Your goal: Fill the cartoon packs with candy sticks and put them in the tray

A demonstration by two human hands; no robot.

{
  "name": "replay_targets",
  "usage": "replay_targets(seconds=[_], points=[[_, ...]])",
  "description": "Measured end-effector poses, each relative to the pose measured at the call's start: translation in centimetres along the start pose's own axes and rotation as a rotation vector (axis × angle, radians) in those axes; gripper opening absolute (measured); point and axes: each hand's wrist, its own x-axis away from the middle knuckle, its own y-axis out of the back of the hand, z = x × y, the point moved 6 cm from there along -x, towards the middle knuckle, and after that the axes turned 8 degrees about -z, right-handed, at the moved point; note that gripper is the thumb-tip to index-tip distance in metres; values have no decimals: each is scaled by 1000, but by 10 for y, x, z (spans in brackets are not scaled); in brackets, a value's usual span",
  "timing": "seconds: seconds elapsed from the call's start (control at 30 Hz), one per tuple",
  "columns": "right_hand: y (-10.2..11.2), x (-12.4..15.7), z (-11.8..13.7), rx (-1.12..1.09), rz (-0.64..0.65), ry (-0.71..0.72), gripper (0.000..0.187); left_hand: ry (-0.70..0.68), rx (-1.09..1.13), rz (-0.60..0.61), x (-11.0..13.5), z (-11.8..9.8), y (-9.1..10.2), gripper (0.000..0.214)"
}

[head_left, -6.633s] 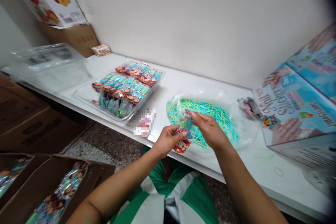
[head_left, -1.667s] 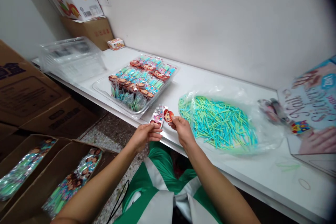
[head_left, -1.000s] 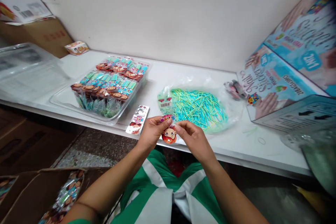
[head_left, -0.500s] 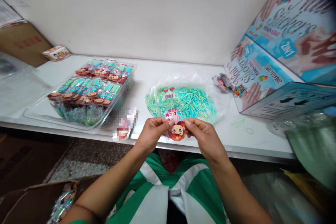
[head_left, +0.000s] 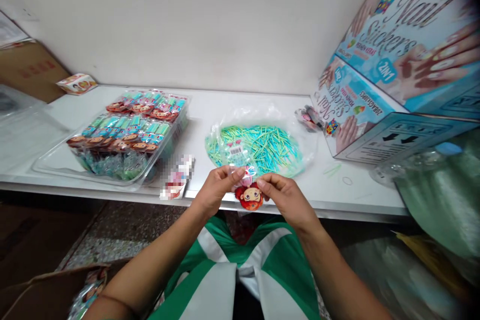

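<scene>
Both my hands pinch a small clear packet (head_left: 248,191) printed with a red-haired cartoon face, held just in front of the white shelf's front edge (head_left: 337,206). My left hand (head_left: 215,190) grips its upper left side. My right hand (head_left: 282,196) grips its right side. Right behind the packet lies a clear plastic bag of blue-green sticks (head_left: 258,145). Another flat packet (head_left: 176,180) rests on the shelf to the left of my hands.
A clear tray (head_left: 56,162) holds rows of filled cartoon packets (head_left: 131,132) at the left. Blue "Nail Stickers" boxes (head_left: 390,60) are stacked at the right. A small carton (head_left: 77,83) stands at the back left. A cardboard box (head_left: 56,292) of packets is on the floor, lower left.
My hands picked an empty cartoon packet up from the shelf and brought it in front of me. The view swung right and down; both hands now spread the packet's top.
</scene>
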Motion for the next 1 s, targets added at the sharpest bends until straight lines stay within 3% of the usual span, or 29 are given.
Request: replay_targets(seconds=[0.2, 0.3, 0.37, 0.43, 0.5, 0.57, 0.67, 0.8, 0.9, 1.0], points=[[-28, 11, -27, 90, 211, -49, 26, 102, 176, -221, 2, 15, 24, 30], [-27, 1, -37, 227, 272, -5, 32, 131, 152, -290, 4, 25, 34, 30], [-9, -18, -39, 419, 235, 69, 34, 129, 114, -320, 3, 30, 39, 29], [24, -46, -42, 733, 93, 107, 30, 131, 74, -331, 0, 34, 42, 28], [60, -77, -49, 1138, -24, 24, 26, 150, 45, -316, -7, 39, 41, 26], [84, -104, -59, 1245, -57, -78, 26, 182, 25, -276, -15, 44, 37, 27], [95, -132, -77, 1292, -43, -188, 27, 214, 13, -200, -28, 50, 31, 27], [84, -152, -97, 1250, -49, -234, 23, 239, 18, -143, -41, 56, 26, 26], [79, -161, -106, 1128, -56, -248, 16, 257, 22, -133, -48, 57, 25, 27], [81, -166, -110, 935, -57, -285, 21, 269, 30, -138, -54, 55, 25, 26]])
